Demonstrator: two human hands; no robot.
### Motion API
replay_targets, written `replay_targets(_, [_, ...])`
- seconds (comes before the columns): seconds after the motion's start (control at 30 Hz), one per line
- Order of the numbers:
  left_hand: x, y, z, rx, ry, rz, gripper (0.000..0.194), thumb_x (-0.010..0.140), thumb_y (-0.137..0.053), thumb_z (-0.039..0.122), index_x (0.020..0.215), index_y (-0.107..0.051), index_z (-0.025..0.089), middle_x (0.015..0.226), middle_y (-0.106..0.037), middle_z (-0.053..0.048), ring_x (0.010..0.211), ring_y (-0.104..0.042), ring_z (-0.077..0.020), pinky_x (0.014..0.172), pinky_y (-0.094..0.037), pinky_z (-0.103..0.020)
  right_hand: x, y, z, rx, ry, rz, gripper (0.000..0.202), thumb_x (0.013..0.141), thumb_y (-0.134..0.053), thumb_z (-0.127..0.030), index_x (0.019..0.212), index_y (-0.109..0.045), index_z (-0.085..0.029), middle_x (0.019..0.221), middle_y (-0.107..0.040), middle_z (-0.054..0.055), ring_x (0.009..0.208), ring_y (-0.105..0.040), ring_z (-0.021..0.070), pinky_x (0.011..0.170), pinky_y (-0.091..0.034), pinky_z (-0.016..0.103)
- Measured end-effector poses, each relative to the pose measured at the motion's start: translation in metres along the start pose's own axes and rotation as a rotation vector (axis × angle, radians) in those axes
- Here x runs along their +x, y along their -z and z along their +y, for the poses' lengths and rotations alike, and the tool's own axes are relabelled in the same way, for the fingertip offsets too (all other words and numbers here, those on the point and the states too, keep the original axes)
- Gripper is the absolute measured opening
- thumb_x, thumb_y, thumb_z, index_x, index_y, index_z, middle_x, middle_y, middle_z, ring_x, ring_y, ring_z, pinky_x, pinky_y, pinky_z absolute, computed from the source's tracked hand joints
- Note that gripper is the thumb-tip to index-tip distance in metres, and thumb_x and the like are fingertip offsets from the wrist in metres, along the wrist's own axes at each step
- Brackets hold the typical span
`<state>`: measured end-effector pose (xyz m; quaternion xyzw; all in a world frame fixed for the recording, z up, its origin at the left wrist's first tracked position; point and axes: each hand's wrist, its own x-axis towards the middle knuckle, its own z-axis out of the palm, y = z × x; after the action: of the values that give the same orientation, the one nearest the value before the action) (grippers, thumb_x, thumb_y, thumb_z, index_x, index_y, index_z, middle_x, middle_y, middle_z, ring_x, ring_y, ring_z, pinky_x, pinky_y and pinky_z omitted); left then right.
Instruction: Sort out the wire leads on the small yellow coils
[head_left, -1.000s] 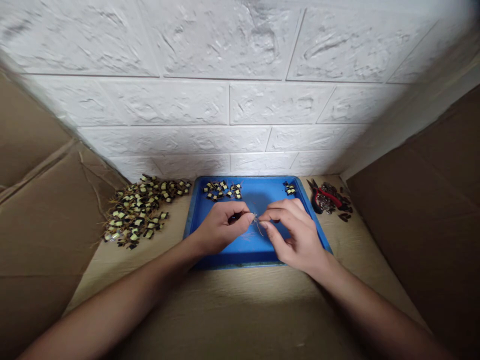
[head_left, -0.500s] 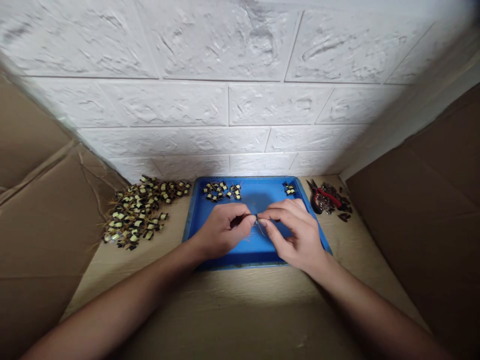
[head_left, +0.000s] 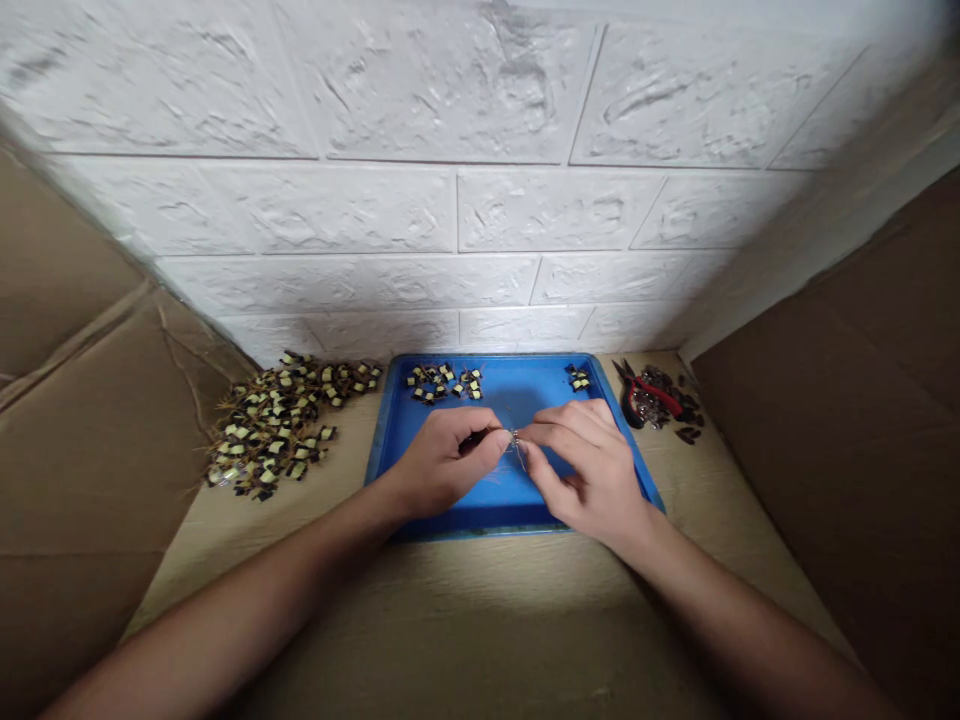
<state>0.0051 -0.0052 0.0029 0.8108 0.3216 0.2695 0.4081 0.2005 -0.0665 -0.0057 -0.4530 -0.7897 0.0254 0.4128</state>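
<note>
Turned slightly since half a second ago, the small wired part [head_left: 513, 437] shows pale metal where it looked dark, and the right forefinger lies straighter. It sits mid-tray, pinched between the left hand's [head_left: 446, 460] thumb and forefinger; the right hand's [head_left: 592, 470] fingertips are narrow beside it, whether gripping a wire I cannot tell. Below spreads the blue tray [head_left: 457, 522], with one cluster of parts [head_left: 442, 382] at its eleven o'clock and a smaller group [head_left: 577, 378] at one. On the pale wooden tabletop [head_left: 480, 610], a large heap [head_left: 277, 420] lies at the tray's ten o'clock, red-handled pliers [head_left: 660, 396] at two. White brick-patterned wall [head_left: 480, 205] rises at twelve; brown cardboard [head_left: 82, 440] stands at nine and three.
</note>
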Motion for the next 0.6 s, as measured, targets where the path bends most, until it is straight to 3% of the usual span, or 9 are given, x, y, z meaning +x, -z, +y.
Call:
replay_targets(0.33, [0.0012,0.0014,0.0011,-0.077,-0.007,-0.040,0.033,0.095,-0.049,0.033,0.068,-0.056,0.014,0.063,-0.043,0.004,0.060,-0.040,-0.0090,0.057,-0.031,-0.023,0.0029,-0.0003,-0.0036,0.016,-0.032,-0.024,0.011,0.090,-0.060,-0.015,0.093,-0.069,-0.020,0.090,-0.071,0.003,0.081,-0.064,0.0202,0.079,-0.040,0.040])
replay_targets(0.6, [0.0000,0.0017,-0.0012,-0.135,-0.013,-0.047,0.033,0.096,-0.048,0.034,0.073,-0.059,0.014,0.067,-0.052,0.002,0.064,-0.047,-0.0104,0.060,-0.036,-0.023,0.0037,-0.0050,-0.0091,0.159,-0.121,0.012,0.011,0.087,-0.059,-0.011,0.085,-0.065,-0.020,0.084,-0.069,0.002,0.080,-0.064,0.0192,0.078,-0.042,0.039])
